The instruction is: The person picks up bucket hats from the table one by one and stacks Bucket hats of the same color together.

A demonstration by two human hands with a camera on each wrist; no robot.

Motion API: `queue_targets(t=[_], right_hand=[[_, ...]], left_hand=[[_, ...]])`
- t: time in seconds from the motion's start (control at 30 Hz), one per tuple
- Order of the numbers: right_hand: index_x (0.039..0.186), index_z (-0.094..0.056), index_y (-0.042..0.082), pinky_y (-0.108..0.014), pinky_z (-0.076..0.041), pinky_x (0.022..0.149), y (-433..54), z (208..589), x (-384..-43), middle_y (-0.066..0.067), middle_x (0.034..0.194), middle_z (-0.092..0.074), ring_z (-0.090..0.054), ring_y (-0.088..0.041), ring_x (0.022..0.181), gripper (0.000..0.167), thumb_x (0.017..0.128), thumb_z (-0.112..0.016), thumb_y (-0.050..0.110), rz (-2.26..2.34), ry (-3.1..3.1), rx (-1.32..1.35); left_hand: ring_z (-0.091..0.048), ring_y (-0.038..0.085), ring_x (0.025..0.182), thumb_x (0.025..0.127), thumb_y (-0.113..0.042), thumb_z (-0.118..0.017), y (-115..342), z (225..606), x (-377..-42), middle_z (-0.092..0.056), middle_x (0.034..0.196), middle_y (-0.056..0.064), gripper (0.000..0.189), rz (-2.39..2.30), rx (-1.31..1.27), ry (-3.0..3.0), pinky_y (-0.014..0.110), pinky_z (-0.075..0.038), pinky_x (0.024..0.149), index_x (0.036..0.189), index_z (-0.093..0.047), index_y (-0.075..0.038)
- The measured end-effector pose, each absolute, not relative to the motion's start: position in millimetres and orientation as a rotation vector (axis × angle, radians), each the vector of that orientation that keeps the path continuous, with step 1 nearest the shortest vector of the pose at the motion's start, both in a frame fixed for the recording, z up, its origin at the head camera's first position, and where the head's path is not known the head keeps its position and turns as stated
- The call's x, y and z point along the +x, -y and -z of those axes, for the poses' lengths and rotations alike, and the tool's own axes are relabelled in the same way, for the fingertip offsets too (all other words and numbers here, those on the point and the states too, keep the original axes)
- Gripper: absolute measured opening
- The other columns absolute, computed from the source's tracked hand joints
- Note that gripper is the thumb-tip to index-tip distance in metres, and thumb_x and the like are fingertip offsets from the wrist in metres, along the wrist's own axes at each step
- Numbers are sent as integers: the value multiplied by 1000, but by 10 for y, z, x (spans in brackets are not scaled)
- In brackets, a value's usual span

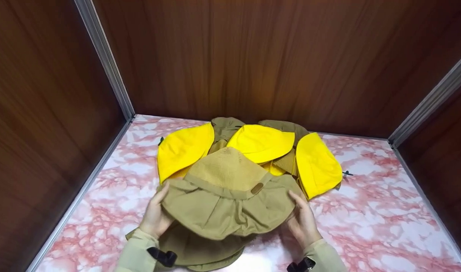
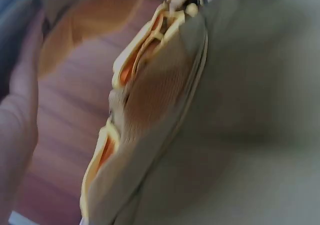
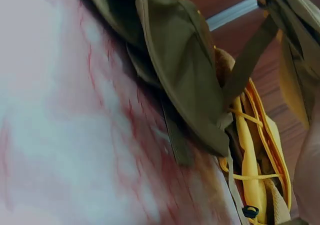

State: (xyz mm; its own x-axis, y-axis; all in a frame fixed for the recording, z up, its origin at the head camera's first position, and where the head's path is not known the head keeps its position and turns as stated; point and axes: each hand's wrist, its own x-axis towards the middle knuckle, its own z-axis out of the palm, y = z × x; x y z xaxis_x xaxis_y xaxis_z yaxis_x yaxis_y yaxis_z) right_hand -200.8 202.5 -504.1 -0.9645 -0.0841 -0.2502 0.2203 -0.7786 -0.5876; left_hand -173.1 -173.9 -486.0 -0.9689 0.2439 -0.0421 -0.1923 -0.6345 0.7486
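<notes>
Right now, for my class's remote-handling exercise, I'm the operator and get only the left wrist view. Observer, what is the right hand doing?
Observer: The right hand grips the khaki hat by its brim, on the right side in the head view.
Operator: Does that hat carry any label?
Observer: Yes, a small brown tag where crown meets brim.
Operator: What lies just beyond the right hand?
Observer: A yellow hat; a thin dark stem sticks out on its right.
</notes>
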Motion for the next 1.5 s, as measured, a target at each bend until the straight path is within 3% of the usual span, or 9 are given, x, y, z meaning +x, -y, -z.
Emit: queue_targets(t=[0.1,0.23,0.37,0.5,0.6,0.83,0.97,1.17,1.5], right_hand=[[159,3,28,-30,-53,99,-2006,5072,-1996,2,127,-53,-65,-11,106,83,100,-46,0,2714,-1201,280],[154,-22,26,-33,-55,96,-1955,5119,-2007,-3,128,-51,-64,-15,105,72,95,-49,-6,2607,-1415,245],[134,-39,23,-34,-59,88,-1900,5166,-2011,-5,122,-53,-64,-17,100,58,89,-52,-12,2562,-1501,223],[119,-42,18,-37,-62,76,-1819,5200,-2000,-6,109,-60,-67,-20,89,55,81,-57,-19,2508,-1593,206],[116,-39,14,-37,-62,72,-1750,5223,-1982,-6,104,-62,-68,-20,84,56,77,-59,-21,2445,-1673,192],[115,-36,11,-34,-62,65,-1627,5298,-1941,-6,102,-58,-69,-19,78,57,75,-63,-20,2307,-1761,187],[120,-34,8,-37,-62,64,-1585,5345,-1932,-8,102,-56,-69,-20,77,60,76,-66,-16,2205,-1828,206],[134,-36,6,-40,-62,68,-1566,5395,-1918,-13,107,-57,-68,-20,80,68,77,-70,-11,2084,-1910,221],[138,-37,1,-38,-62,72,-1571,5419,-1861,-15,113,-56,-68,-19,84,65,82,-70,-3,2001,-1910,114]], left_hand=[[-67,8,97,108,-36,-32,1906,4858,-1706,-71,107,-6,37,-2544,166,-1302,25,-55,90,111,-66,-22],[-69,10,87,102,-13,-50,2092,4856,-1695,-70,103,-3,16,-2404,178,-1511,26,-59,80,107,-65,-18],[-68,9,84,89,1,-65,2264,4876,-1681,-67,110,-5,27,-2192,216,-1757,25,-59,76,111,-62,-15],[-66,7,82,87,0,-70,2437,4920,-1645,-70,101,-6,28,-2016,243,-1906,22,-57,74,111,-60,-11],[-66,8,81,87,-3,-71,2552,4948,-1600,-70,95,-4,26,-1911,226,-1972,22,-56,74,110,-60,-6],[-61,6,73,87,-4,-70,2710,5048,-1495,-65,90,-4,24,-1759,188,-2030,20,-54,69,107,-58,3],[-54,13,74,83,-3,-72,2675,5058,-1462,-60,89,1,27,-1579,98,-2259,24,-48,69,105,-58,6],[-49,15,67,79,1,-70,2557,5067,-1509,-53,72,2,19,-1377,25,-2500,27,-42,62,96,-60,-1],[-51,20,74,86,5,-60,2553,5066,-1568,-61,87,10,18,-1240,-90,-2620,29,-41,64,101,-55,-5]])
